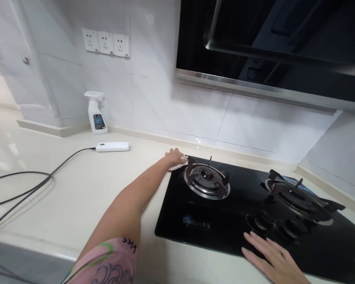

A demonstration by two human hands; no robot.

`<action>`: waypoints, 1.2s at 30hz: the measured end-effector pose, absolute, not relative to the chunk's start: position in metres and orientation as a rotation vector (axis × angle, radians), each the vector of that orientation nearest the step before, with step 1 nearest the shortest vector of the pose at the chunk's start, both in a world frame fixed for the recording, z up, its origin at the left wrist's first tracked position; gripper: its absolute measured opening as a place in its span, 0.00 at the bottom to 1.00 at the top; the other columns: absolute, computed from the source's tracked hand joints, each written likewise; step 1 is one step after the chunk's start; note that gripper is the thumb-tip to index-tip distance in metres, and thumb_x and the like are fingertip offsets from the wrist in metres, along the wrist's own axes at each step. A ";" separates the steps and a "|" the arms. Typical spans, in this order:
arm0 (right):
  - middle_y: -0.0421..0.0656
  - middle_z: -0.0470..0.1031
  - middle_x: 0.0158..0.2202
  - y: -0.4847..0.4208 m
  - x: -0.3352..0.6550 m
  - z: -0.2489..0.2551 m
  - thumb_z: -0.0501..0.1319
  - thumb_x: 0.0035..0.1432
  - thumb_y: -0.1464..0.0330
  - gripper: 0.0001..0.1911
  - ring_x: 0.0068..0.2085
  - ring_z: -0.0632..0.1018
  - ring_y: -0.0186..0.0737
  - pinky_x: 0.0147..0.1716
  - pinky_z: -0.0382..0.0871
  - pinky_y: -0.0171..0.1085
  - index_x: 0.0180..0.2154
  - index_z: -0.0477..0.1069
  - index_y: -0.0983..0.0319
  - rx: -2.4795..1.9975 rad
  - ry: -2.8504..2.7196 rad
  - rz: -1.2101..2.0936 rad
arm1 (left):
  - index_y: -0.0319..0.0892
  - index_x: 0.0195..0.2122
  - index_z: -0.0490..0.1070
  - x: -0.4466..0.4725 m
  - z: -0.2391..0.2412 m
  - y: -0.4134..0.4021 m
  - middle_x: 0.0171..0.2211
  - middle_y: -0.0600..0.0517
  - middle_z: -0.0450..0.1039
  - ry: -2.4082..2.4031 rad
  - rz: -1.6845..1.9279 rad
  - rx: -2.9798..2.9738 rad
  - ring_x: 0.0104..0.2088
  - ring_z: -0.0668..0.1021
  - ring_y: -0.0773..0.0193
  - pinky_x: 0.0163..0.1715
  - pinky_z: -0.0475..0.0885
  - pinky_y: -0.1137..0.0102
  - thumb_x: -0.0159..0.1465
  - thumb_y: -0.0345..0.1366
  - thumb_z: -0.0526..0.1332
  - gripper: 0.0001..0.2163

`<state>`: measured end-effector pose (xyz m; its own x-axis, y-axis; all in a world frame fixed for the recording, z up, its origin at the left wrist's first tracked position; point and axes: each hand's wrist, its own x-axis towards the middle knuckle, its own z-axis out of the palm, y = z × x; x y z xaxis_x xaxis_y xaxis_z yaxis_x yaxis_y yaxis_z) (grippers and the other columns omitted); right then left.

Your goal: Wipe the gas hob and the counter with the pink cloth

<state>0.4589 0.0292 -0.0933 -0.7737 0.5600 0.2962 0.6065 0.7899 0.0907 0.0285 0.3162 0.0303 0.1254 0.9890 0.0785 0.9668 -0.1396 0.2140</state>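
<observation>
My left hand (174,157) reaches to the back left corner of the black glass gas hob (171,213). Its fingers are closed on a whitish cloth (179,165), which lies against the hob's corner and the countertop beside it; most of the cloth is hidden under the hand. Just right of it is the left burner (207,179) with its dark pan support. My right hand (273,256) hovers over or rests on the hob's front edge, fingers stretched out and holding nothing. Close to its fingertips are the dark control knobs (260,225). Whether it touches the glass I cannot tell.
A white spray bottle (97,114) stands against the tiled wall below sockets (105,42). On the pale countertop (77,177) lies a white power bank (112,147) with a black cable (62,163). A range hood (254,47) hangs above. Farther right is another burner (296,197).
</observation>
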 end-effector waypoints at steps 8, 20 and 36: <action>0.49 0.53 0.78 -0.001 0.432 -0.052 0.64 0.62 0.40 0.49 0.75 0.59 0.70 0.70 0.54 0.73 0.76 0.51 0.46 -1.244 -2.764 0.010 | 0.56 0.60 0.77 0.026 0.028 0.227 0.63 0.45 0.68 1.978 0.258 2.320 0.65 0.68 0.43 0.64 0.65 0.49 0.68 0.57 0.58 0.24; 0.45 0.53 0.78 0.002 0.433 -0.059 0.62 0.63 0.39 0.46 0.77 0.55 0.66 0.73 0.49 0.70 0.76 0.53 0.43 -1.315 -2.700 0.059 | 0.56 0.51 0.83 0.035 0.015 0.058 0.61 0.49 0.74 1.791 0.384 2.649 0.59 0.72 0.46 0.56 0.71 0.53 0.69 0.54 0.60 0.17; 0.43 0.48 0.78 0.008 0.433 -0.068 0.60 0.66 0.41 0.44 0.76 0.55 0.64 0.73 0.51 0.70 0.76 0.49 0.44 -1.259 -2.753 -0.015 | 0.54 0.60 0.78 -0.169 0.010 -0.003 0.62 0.41 0.72 2.584 0.420 1.969 0.60 0.73 0.39 0.55 0.71 0.47 0.68 0.59 0.56 0.26</action>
<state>0.4330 0.0079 -0.0681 -0.6486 0.7534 0.1083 0.7545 0.6551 -0.0384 -0.1685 -0.0031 0.0100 -0.2717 0.9268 0.2593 0.9612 0.2479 0.1210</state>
